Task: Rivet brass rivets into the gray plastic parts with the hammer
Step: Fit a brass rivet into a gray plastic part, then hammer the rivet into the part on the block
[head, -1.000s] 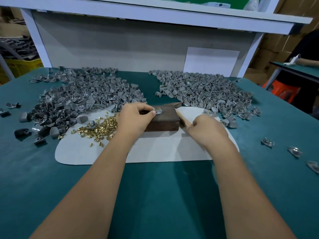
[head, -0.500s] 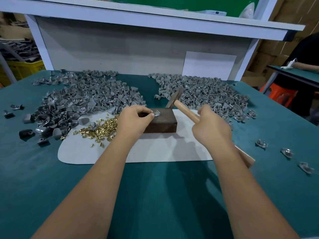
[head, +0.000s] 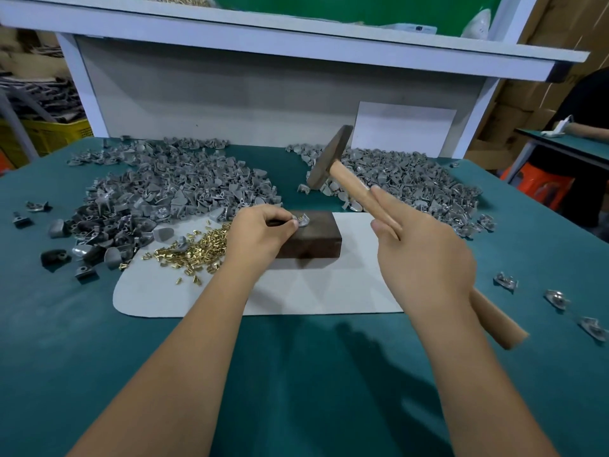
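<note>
My left hand (head: pixel 262 233) pinches a small gray plastic part (head: pixel 302 222) down on the top of a dark brown block (head: pixel 316 237). My right hand (head: pixel 425 255) grips the wooden handle of a hammer (head: pixel 354 188), with the forefinger stretched along it. The dark hammer head (head: pixel 329 156) is raised above and behind the block, clear of the part. A scatter of brass rivets (head: pixel 194 250) lies on the white mat (head: pixel 316 291) just left of my left hand.
Two big heaps of gray parts lie at the back, a left heap (head: pixel 158 199) and a right heap (head: pixel 412 186). Three parts (head: pixel 557 300) lie apart at the right on the teal table (head: pixel 296 374). A white shelf frame (head: pixel 280 44) stands behind. Another person sits at far right.
The hammer has swung up from lying low beside the block to high above it. My right hand rose with it. My left hand kept the part on the block.
</note>
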